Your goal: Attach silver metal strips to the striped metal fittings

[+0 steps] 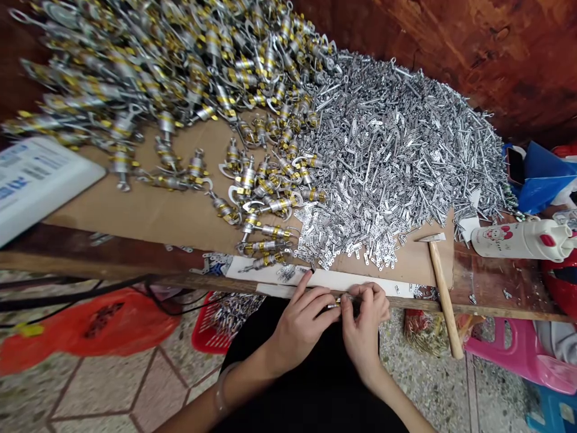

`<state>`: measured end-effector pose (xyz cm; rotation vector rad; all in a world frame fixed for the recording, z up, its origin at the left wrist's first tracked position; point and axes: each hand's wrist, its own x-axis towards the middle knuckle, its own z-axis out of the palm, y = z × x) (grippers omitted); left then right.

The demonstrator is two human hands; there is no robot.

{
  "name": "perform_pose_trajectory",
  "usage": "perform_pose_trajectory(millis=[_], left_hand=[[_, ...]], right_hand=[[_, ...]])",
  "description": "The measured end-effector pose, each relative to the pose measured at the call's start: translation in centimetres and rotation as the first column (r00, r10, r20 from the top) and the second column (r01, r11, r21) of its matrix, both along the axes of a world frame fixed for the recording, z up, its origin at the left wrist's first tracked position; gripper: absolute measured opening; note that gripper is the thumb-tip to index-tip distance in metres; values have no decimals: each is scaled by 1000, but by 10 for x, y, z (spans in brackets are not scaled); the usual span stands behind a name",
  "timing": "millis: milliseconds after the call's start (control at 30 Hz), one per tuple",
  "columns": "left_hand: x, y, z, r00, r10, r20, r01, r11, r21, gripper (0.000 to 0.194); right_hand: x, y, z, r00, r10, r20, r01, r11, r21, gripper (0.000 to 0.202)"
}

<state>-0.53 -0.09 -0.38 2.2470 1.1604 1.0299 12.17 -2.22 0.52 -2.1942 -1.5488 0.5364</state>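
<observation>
At the table's front edge, my left hand (300, 325) and my right hand (364, 328) meet over a small silver-and-yellow metal fitting (334, 305), mostly hidden by fingers. The left fingers close around its left end, with the index finger stretched toward the table. Thumb and fingers of my right hand pinch its other end. Just beyond the hands lies a white strip (342, 279) with loose metal plates on it. A loose group of silver-and-yellow fittings with hooks (247, 177) lies past the strip, to the left. Farther right spreads a heap of small flat links and pins (383, 150).
A hammer (444, 288) lies with its wooden handle over the front edge. A white bottle (518, 239) lies right of it. A large fitting pile (180, 54) fills the back left, beside a white package (40, 180). Below are a red basket (205, 328) and pink stool (514, 349).
</observation>
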Motion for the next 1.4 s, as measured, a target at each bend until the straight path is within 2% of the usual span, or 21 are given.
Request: perform_pose_trajectory(millis=[100, 167, 233, 267, 300, 333, 400, 467, 567, 667, 733, 800, 867, 933, 967, 1133, 1200, 1233, 1300, 1367, 1400], left_hand=[[0, 0, 0, 1000, 4, -1, -4, 1000, -2, 19], [1, 0, 1, 1000, 9, 1, -9, 1000, -6, 15], [1, 1, 2, 1000, 12, -2, -12, 1000, -14, 13], [1, 1, 3, 1000, 13, -4, -13, 1000, -16, 13], [1, 1, 3, 1000, 14, -5, -14, 1000, -15, 13], [1, 2, 4, 1000, 17, -4, -17, 1000, -11, 13], [1, 2, 4, 1000, 21, -1, -21, 1000, 0, 12], [1, 2, 4, 1000, 24, 3, -24, 1000, 13, 12], [2, 2, 3, 1000, 29, 4, -29, 999, 18, 12], [2, 2, 3, 1000, 28, 0, -28, 1000, 8, 12], [1, 2, 2, 1000, 23, -1, -23, 1000, 12, 12], [1, 2, 2, 1000, 14, -2, -14, 1000, 22, 12], [0, 2, 1, 1000, 11, -7, -11, 1000, 28, 12], [0, 2, 0, 1000, 17, -10, -17, 999, 36, 12], [0, 1, -1, 1000, 21, -10, -20, 999, 40, 12], [4, 1, -2, 1000, 30, 3, -30, 998, 59, 11], [2, 1, -1, 1000, 30, 1, -30, 996, 83, 10], [-2, 0, -1, 1000, 19, -7, -19, 995, 94, 9], [-17, -5, -3, 999, -14, -38, 18, 992, 121, 8], [-41, -14, -8, 995, -23, -93, 38, 987, 159, 7], [-55, -20, -11, 992, 22, -122, 1, 983, 182, 8]], right_hand=[[0, -2, 3, 1000, 20, -15, -20, 999, 30, 11], [14, 3, 7, 999, 14, -34, -11, 995, 103, 15], [44, 17, 12, 995, -94, 31, 86, 975, 203, 20], [64, 26, 14, 968, -220, 124, 184, 951, 249, 24], [84, 37, 14, 912, -337, 232, 282, 929, 238, 31], [105, 48, 15, 890, -371, 267, 319, 923, 217, 36], [139, 68, 15, 891, -350, 290, 314, 935, 162, 36], [155, 79, 17, 919, -279, 279, 258, 960, 110, 29], [142, 68, 26, 950, -183, 254, 169, 983, 75, 26], [104, 30, 40, 987, 16, 159, -15, 1000, -8, 28], [81, 1, 46, 958, 284, 35, -282, 959, -39, 24], [66, -20, 47, 895, 446, 13, -446, 893, 57, 29], [59, -29, 42, 869, 489, 74, -494, 867, 69, 32], [56, -30, 37, 865, 487, 118, -486, 873, -38, 31], [55, -29, 35, 869, 480, 119, -474, 877, -78, 32], [51, -25, 29, 879, 473, 65, -468, 880, -74, 35], [57, -21, 25, 902, 427, 63, -417, 900, -130, 35], [64, -18, 23, 928, 363, 86, -351, 927, -130, 37], [87, -6, 18, 966, 142, 214, -131, 989, -61, 44], [117, 10, 12, 908, -118, 401, 91, 992, 87, 49], [134, 19, 9, 865, -183, 467, 130, 981, 144, 49]])
